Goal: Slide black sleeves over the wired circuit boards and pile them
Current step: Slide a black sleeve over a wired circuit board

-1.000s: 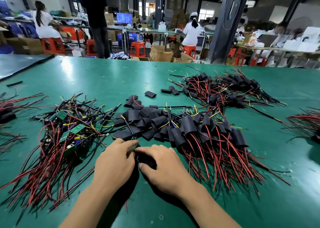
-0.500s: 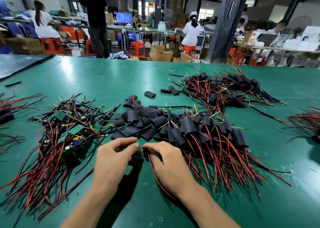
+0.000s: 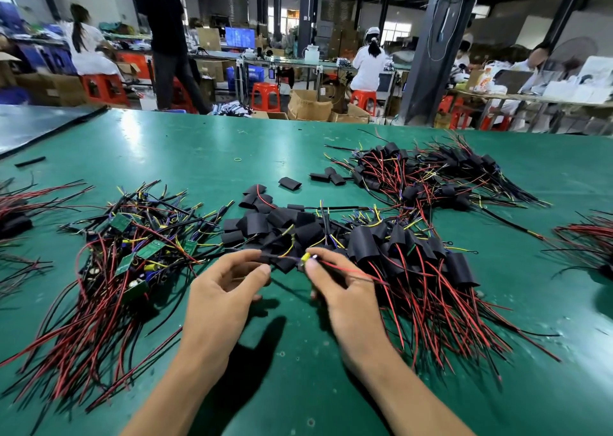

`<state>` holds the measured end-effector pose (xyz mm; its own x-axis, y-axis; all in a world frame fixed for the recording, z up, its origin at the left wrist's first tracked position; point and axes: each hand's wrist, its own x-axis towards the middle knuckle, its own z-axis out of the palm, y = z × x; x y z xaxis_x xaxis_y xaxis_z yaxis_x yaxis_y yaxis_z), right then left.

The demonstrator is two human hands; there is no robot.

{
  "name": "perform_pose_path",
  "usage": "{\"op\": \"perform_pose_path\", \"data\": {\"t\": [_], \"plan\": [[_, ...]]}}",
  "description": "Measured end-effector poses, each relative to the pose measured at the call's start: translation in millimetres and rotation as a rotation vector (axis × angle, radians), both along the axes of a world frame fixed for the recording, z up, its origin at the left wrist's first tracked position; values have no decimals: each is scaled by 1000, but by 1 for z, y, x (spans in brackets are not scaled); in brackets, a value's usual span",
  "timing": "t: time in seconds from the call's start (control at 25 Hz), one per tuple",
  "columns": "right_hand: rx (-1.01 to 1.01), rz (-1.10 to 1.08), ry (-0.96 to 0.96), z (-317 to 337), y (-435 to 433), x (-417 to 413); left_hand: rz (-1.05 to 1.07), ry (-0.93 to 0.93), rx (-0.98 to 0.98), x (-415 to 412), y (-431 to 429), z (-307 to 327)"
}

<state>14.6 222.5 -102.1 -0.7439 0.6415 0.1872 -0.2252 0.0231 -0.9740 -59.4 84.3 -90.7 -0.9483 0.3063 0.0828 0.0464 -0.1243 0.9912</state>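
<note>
Left hand (image 3: 229,289): pinching black sleeve (image 3: 286,264) (thumb and forefinger)
Right hand (image 3: 345,289): pinching wired board (image 3: 306,258), touching sleeve's 3 o'clock end
Sleeved pile (image 3: 431,269): 3 o'clock of hands
Bare boards (image 3: 132,253): 9 o'clock

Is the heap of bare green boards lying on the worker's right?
No, the bare green boards lie on the left; the black-sleeved ones sit on the right.

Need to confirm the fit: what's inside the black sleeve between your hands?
A yellow component pokes from the soft black tube sleeve at the right hand; red wires trail out. Any board inside is covered.
</note>
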Motion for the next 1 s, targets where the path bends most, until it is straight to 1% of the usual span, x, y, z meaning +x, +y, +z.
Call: {"op": "perform_pose_path", "data": {"t": [0.04, 0.08, 0.12, 0.24, 0.32, 0.36, 0.44, 0.48, 0.56, 0.64, 0.72, 0.88, 1.0], "plan": [[-181, -8, 54, 5, 3, 0, 32, -19, 12, -2, -1, 0], [-312, -12, 108, 11, 6, 1, 71, -45, 28, -6, -2, 0], [-400, -6, 154, 16, 9, 3, 107, -72, 44, -9, -4, -1], [-550, 116, 216, 25, 11, 9, 136, -112, 79, -14, -7, 2], [-602, 259, 201, 27, 7, 11, 44, -115, 94, -9, -5, 6], [-597, 325, 171, 26, 4, 11, -41, -119, 92, -5, -3, 8], [-527, 432, 101, 24, -3, 11, -202, -120, 81, 4, -1, 11], [-480, 472, 71, 22, -7, 10, -226, -119, 90, 7, 0, 13], [-384, 514, 18, 18, -11, 10, -167, -74, 109, 11, 0, 14], [-307, 508, -14, 15, -11, 11, -101, 24, 56, 10, -1, 14], [-238, 459, -50, 14, -8, 12, -107, 49, -3, 8, -2, 12], [-105, 378, -123, 13, -5, 13, -168, -28, -72, 7, -3, 9], [-52, 308, -137, 14, -2, 13, -147, -154, 69, 5, -3, 11]]}}
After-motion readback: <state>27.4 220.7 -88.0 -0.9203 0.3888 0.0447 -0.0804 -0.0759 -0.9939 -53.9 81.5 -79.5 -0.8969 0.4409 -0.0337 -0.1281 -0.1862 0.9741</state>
